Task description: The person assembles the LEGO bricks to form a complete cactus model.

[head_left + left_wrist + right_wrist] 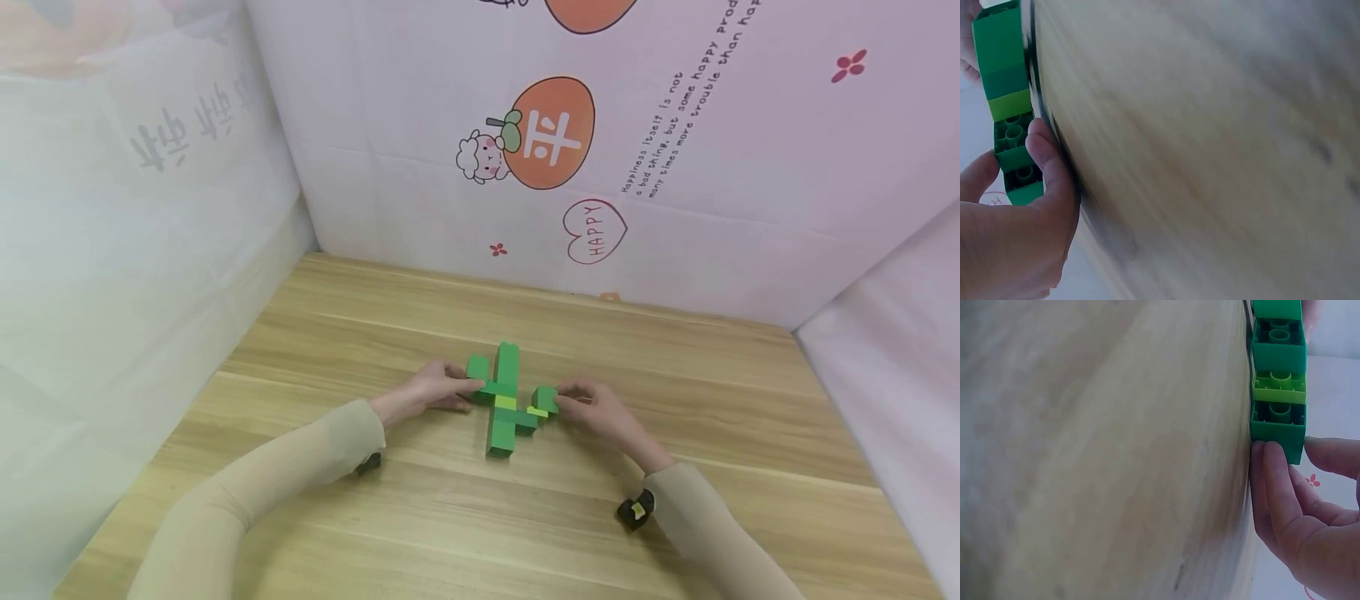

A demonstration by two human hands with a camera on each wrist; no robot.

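A cactus-shaped build of green toy building bricks (507, 365) lies on the wooden table, with a yellow-green brick (506, 402) midway along its trunk. On its left side arm, my left hand (431, 387) pinches a green brick (477, 367) between thumb and fingers. The left wrist view shows hollow brick undersides (1014, 132) beside those fingertips. My right hand (600, 412) holds the outer green brick (545, 398) at the right arm, thumb on one side and fingers on the other. Next to that brick sits a thin yellow-green brick (1280, 394), seen from below in the right wrist view.
White printed cloth (420, 167) rises behind the table and along both sides. Wood-grain tabletop (450, 533) stretches in front of the build. A dark wrist device (635, 510) sits at the right cuff.
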